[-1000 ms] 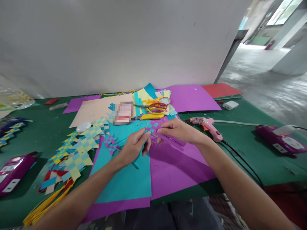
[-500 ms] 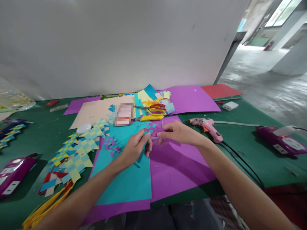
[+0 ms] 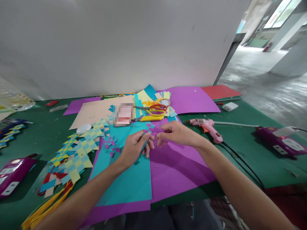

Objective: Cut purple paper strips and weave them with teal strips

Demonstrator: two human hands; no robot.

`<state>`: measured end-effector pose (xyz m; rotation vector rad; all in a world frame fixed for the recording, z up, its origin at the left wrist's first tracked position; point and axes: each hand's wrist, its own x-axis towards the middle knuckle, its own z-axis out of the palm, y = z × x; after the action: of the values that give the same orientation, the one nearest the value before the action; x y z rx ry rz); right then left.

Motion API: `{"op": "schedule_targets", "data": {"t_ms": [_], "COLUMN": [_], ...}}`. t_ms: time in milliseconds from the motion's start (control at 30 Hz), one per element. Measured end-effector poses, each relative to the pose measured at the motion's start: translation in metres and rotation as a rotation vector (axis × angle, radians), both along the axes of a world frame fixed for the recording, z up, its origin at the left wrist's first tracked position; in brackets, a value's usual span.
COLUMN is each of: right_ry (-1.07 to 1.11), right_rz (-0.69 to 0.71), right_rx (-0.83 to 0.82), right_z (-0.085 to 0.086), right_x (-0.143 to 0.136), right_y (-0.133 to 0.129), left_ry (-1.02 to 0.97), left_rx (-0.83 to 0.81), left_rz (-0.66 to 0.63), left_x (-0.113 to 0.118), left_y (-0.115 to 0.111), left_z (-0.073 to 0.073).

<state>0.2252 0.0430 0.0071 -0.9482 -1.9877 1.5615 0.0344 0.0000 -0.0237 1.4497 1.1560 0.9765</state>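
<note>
Between my two hands is a small woven piece of purple and teal paper strips (image 3: 150,126), raised over the paper sheets. My left hand (image 3: 137,144) pinches its left side between thumb and fingers. On the other side, my right hand (image 3: 174,133) has thumb and fingertips closed on the loose purple strip ends. Below lie a teal sheet (image 3: 124,188) and a purple sheet (image 3: 177,179). Another purple and teal woven piece (image 3: 111,145) rests on the teal sheet, left of my left hand.
Scissors (image 3: 157,110) and a yellow-handled cutter (image 3: 151,118) lie behind my hands. To the right are a pink glue gun (image 3: 211,127) with a cord and a purple power strip (image 3: 283,140). Yellow-blue woven pieces (image 3: 82,153) and yellow tassels (image 3: 48,207) lie left.
Both hands keep hold of the woven piece. My right hand has shifted slightly left, closer to my left hand, and the left fingers have moved a little around the paper.
</note>
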Motion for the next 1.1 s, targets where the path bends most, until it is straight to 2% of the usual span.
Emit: {"op": "schedule_targets", "data": {"t_ms": [200, 367, 467, 567, 633, 700, 767, 833, 900, 967, 1100], "right_ry": [-0.038, -0.058, -0.123, -0.216, -0.282, -0.340, -0.399, -0.442, -0.451, -0.433, -0.338], "right_rz": [0.092, 0.061, -0.054, -0.200, -0.270, -0.282, -0.255, -0.212, -0.175, -0.148, -0.140], "right_rx": [0.005, 0.196, 0.460, 0.832, 1.077, 1.251, 1.343, 1.394, 1.420, 1.426, 1.408], "right_z": [0.005, 0.001, -0.003, -0.007, -0.010, -0.013, -0.015, -0.019, -0.023, -0.026, -0.031], "right_x": [0.006, 0.003, 0.000, 0.000, 0.002, 0.004, 0.005, 0.005, 0.003, 0.002, 0.000], "right_y": [0.001, 0.000, -0.001, 0.000, 0.001, 0.003, 0.003, 0.003, 0.003, 0.004, 0.009], "left_ry": [0.043, 0.095, 0.179, 0.238, 0.187, 0.060, -0.113, -0.251, -0.305, -0.315, -0.269], "left_rx": [-0.004, 0.000, 0.106, 0.270, 0.333, 0.334, 0.194, -0.035, -0.188, -0.217, -0.187], "left_rz": [-0.022, -0.070, -0.029, 0.151, 0.282, 0.376, 0.321, 0.135, -0.009, -0.034, 0.004], "left_x": [0.000, -0.001, -0.003, -0.007, -0.010, -0.012, -0.013, -0.011, -0.008, -0.006, -0.007], "left_y": [-0.001, -0.001, 0.002, 0.008, 0.012, 0.015, 0.014, 0.011, 0.007, 0.005, 0.007], "left_z": [0.000, 0.001, 0.001, 0.001, 0.002, 0.003, 0.005, 0.006, 0.008, 0.010, 0.009]}}
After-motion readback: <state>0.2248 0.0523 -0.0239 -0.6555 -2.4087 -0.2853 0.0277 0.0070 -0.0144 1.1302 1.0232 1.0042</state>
